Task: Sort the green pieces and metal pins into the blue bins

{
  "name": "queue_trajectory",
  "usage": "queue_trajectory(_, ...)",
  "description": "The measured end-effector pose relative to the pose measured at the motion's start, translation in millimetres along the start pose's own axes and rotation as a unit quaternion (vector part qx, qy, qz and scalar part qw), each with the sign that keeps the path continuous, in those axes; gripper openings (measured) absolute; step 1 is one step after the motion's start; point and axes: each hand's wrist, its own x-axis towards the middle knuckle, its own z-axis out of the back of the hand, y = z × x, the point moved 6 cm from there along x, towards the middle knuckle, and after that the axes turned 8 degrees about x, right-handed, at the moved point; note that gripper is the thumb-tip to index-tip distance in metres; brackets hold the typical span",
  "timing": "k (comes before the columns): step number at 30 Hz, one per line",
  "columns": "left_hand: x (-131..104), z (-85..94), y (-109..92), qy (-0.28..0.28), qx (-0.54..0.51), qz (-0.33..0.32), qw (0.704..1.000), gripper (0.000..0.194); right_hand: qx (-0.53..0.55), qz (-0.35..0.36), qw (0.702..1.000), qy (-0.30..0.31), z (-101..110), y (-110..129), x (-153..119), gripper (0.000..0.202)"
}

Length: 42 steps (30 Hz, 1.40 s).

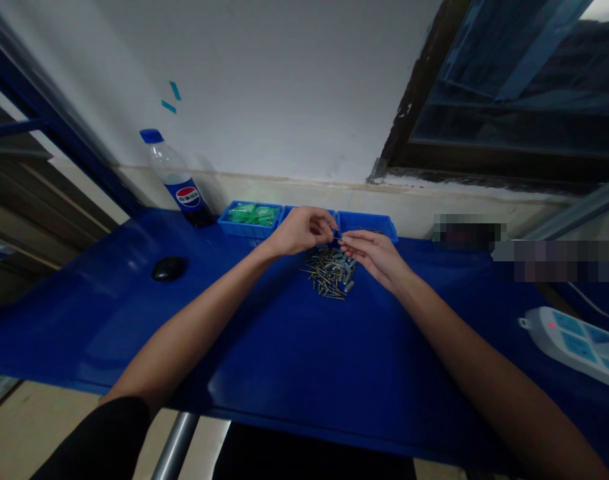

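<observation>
My left hand (304,231) and my right hand (371,255) meet over the back of the blue table, fingertips almost touching. Both are closed in a pinch. A small grey piece, which looks like a wall plug (341,241), shows at my right fingertips. Whatever my left fingers hold is too small to make out. Just below the hands lies a loose pile of brass-coloured screws (324,280) mixed with grey wall plugs (349,287). Behind them stand several blue bins: the left bin (249,231) holds green packets (254,214), the middle one is mostly hidden by my left hand, and the right bin (367,219) shows some screws.
A cola bottle (187,193) stands at the back left, with a black mouse (168,269) in front of it. At the right edge lies a white power strip (574,343) with a red light. The wall (284,87) rises right behind the bins.
</observation>
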Motion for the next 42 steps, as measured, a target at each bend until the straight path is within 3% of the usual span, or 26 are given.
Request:
queue_trajectory(5, 0, -2.5, 3, 0.000, 0.042, -0.011, 0.999, 0.023, -0.013, 0.001, 1.000, 0.003, 1, -2, 0, 0.026)
queue_trajectory(8, -1, -0.8, 5, 0.003, 0.139, -0.010, 0.990, 0.023, -0.028, 0.020, 0.999, -0.019, 3, 1, 0, 0.027)
queue_trajectory(12, -6, -0.3, 15, 0.046, 0.343, 0.026, 0.938, 0.027, -0.049, 0.094, 0.987, -0.121, 18, 13, 0, 0.025)
queue_trajectory(15, -10, -5.3, 26, 0.102, 0.405, 0.057, 0.907, 0.031, -0.051, 0.113, 0.979, -0.160, 27, 17, -1, 0.026)
queue_trajectory(21, -11, -15.2, 33, 0.136, 0.405, 0.056, 0.902, 0.029, -0.064, 0.089, 0.984, -0.143, 25, 13, 0, 0.028)
queue_trajectory(34, -10, -18.4, 32, 0.117, 0.402, 0.036, 0.907, 0.045, -0.068, 0.082, 0.986, -0.128, 18, 12, -2, 0.020)
queue_trajectory(42, -6, -13.8, 20, 0.088, 0.324, 0.017, 0.942, 0.048, -0.077, 0.079, 0.987, -0.120, 16, 12, -2, 0.019)
